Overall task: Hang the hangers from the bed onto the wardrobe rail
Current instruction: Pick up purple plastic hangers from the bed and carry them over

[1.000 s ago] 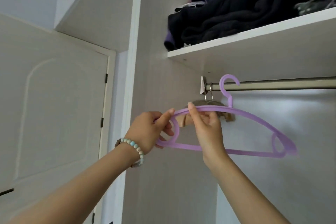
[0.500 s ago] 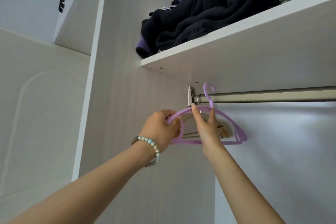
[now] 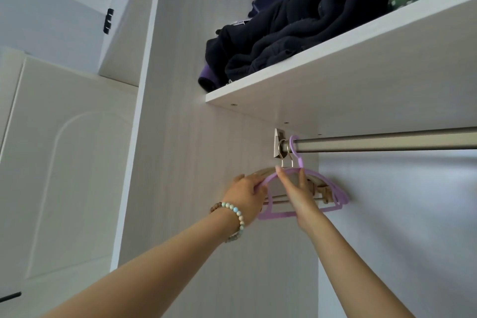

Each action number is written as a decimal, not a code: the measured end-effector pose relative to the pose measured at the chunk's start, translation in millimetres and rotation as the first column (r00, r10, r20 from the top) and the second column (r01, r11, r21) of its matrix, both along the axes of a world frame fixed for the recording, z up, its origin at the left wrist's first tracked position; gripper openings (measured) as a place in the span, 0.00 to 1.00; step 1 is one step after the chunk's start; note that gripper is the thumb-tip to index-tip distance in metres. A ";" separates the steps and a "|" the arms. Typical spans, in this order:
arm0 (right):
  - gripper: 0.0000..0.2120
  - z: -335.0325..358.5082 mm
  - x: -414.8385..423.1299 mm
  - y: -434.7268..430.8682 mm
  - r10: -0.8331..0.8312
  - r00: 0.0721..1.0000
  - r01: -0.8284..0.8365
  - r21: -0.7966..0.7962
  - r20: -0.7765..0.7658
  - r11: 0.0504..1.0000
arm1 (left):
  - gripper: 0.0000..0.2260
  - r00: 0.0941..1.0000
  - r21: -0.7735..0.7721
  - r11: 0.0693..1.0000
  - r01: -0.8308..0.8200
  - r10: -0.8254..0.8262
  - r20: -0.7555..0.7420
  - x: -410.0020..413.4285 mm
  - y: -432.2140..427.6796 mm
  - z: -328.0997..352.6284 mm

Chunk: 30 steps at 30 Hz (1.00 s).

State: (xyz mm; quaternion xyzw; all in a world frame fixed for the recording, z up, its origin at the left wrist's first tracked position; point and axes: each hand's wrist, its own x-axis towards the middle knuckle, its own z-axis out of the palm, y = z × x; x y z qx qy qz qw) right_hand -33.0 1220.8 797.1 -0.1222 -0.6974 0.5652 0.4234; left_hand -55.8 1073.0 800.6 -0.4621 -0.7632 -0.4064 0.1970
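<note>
A purple plastic hanger point(image 3: 335, 195) hangs with its hook looped over the metal wardrobe rail point(image 3: 387, 142), close to the rail's left bracket. My left hand point(image 3: 247, 192), with a bead bracelet on the wrist, grips the hanger's left shoulder. My right hand point(image 3: 296, 193) pinches the top bar just below the hook. Behind the purple hanger, one or two wooden hangers point(image 3: 318, 186) with metal hooks hang on the same rail, pressed against the side wall and partly hidden by my hands.
A white shelf point(image 3: 335, 64) sits right above the rail, piled with dark folded clothes point(image 3: 296, 31). The wardrobe's side panel point(image 3: 180, 137) stands just left of the hangers. A white door point(image 3: 64, 162) lies further left. The rail runs bare to the right.
The purple hanger's hook went from in front of the rail to over it, and the hanger slid left toward the bracket. Both hands stayed on it; the view tilted upward.
</note>
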 end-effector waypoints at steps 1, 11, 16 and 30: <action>0.47 -3.2 -0.4 -0.2 0.005 1.000 -0.005 0.007 0.006 1.000 | 0.16 0.999 -0.031 0.999 -0.016 0.015 -0.033 -0.3 -1.5 -2.8; 0.43 -8.7 10.3 -29.7 -0.034 0.995 0.039 0.056 -0.089 0.998 | 0.17 1.000 0.052 0.999 0.007 -0.008 0.014 -8.1 -50.1 -11.1; 0.38 3.1 18.7 -77.1 -0.044 0.983 0.071 0.144 -0.180 0.987 | 0.17 1.000 0.194 0.981 -0.013 0.016 -0.017 -11.9 -100.9 -3.4; 0.33 18.9 -10.7 -369.0 0.281 0.936 -0.175 0.415 -0.210 0.893 | 0.19 0.952 0.346 0.915 -0.209 0.272 -0.143 -42.7 -402.8 -6.9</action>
